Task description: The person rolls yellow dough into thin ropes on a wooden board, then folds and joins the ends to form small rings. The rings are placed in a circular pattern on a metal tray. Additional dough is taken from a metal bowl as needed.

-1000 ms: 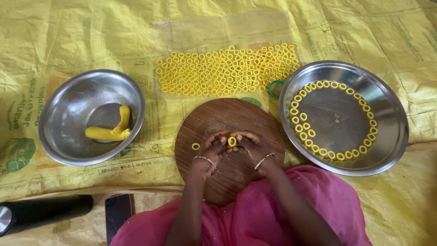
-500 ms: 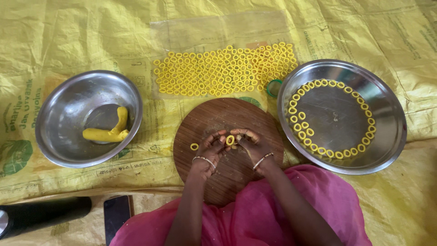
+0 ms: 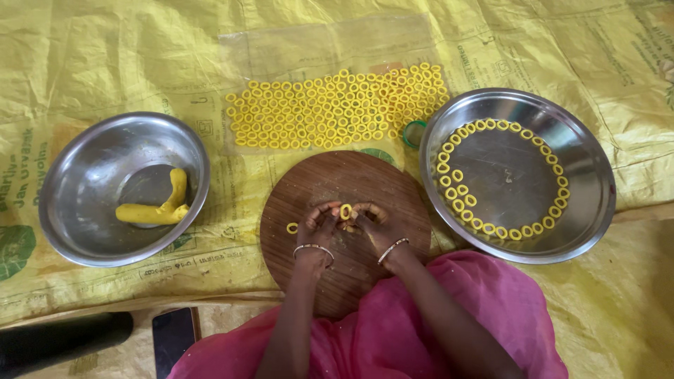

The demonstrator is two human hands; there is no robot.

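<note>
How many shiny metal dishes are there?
2. A bowl sits on the left with yellow dough inside, and a plate sits on the right with small yellow rings around its edge. None seem hidden.

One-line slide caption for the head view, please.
Both hands, left hand and right hand, pinch a yellow dough ring over a round wooden board.

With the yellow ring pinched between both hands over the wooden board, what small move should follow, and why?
Probably set the dough ring down on the round board beside the finished ring: it looks closed and shaped, held between the left hand and the right hand.
</note>
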